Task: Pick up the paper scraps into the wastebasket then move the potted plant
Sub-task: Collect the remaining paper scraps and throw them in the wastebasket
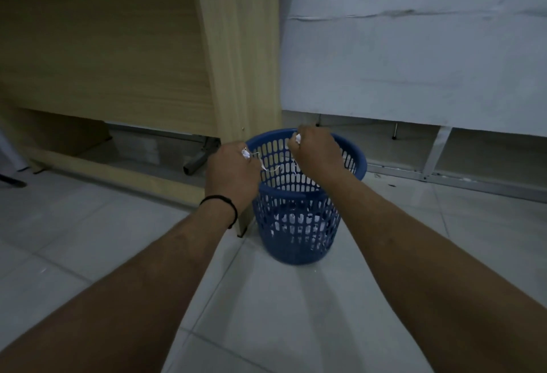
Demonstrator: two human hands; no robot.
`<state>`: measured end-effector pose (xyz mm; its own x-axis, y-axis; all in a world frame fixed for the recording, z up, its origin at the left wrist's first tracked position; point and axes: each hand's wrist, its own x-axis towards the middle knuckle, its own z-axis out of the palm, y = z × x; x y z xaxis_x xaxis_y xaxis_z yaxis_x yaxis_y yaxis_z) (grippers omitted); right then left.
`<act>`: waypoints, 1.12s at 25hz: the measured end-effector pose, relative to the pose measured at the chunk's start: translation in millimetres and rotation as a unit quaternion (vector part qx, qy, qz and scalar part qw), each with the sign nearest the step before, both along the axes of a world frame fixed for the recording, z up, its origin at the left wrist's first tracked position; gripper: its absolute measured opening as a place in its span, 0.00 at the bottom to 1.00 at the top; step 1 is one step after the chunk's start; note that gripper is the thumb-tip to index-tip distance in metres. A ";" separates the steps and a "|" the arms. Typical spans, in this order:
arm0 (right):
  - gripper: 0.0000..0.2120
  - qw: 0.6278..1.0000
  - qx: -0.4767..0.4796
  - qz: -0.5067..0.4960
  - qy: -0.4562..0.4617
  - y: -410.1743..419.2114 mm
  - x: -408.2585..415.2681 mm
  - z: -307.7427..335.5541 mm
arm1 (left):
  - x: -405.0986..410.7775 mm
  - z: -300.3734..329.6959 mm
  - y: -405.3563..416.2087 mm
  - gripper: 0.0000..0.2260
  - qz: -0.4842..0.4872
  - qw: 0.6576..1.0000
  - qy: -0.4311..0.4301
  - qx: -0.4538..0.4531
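— Forearms near. Left hand [233, 170] and right hand [315, 150]: fisted on paper scraps [245, 153].
— Wastebasket [299, 210]? Directly beneath, right hand over the mouth. Potted plant unseen.

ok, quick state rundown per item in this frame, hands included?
left hand: fisted on paper scraps, beside the basket rim
right hand: fisted on paper scraps, over the basket opening
wastebasket: upright on the floor, white paper visible inside through the slots
desk: standing, leg right next to the basket
wristband: on left wrist
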<state>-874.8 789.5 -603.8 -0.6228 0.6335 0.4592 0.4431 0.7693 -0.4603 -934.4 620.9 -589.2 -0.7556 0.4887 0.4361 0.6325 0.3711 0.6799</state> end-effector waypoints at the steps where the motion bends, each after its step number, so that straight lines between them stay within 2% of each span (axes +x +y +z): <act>1: 0.11 1.000 -0.004 -0.008 -0.011 8.1 -5.8 -5.3 | -5.6 2.3 5.6 0.20 -0.001 1.000 0.005 0.001; 4: 0.14 0.997 -0.037 -0.027 -0.064 26.1 -17.7 -22.3 | -19.0 7.7 23.2 0.20 -0.002 1.000 0.009 0.012; 7: 0.24 0.990 -0.075 -0.035 -0.118 38.1 -23.2 -34.5 | -25.4 3.9 39.1 0.20 0.005 1.000 -0.001 0.008; 8: 0.24 0.989 -0.076 -0.036 -0.121 41.0 -21.9 -36.1 | -24.8 1.8 46.5 0.20 0.000 1.000 -0.006 0.009; 11: 0.19 0.990 -0.066 -0.034 -0.119 36.9 -17.3 -35.6 | -24.4 -5.2 64.6 0.20 -0.012 1.000 -0.013 0.019; 17: 0.21 0.988 -0.036 -0.116 -0.098 10.7 -1.3 -44.0 | -26.2 -30.5 92.2 0.19 -0.030 0.999 -0.030 0.026; 21: 0.15 0.987 -0.072 -0.098 -0.107 8.9 0.7 -45.7 | -34.7 -37.3 116.5 0.19 -0.034 0.997 -0.064 0.033; 24: 0.16 0.987 -0.089 -0.092 -0.101 9.7 0.4 -46.1 | -45.4 -42.4 137.5 0.19 -0.023 0.994 -0.093 0.045; 28: 0.15 0.988 -0.065 -0.109 -0.091 6.7 1.9 -51.5 | -54.8 -39.9 153.6 0.20 -0.033 0.993 -0.094 0.062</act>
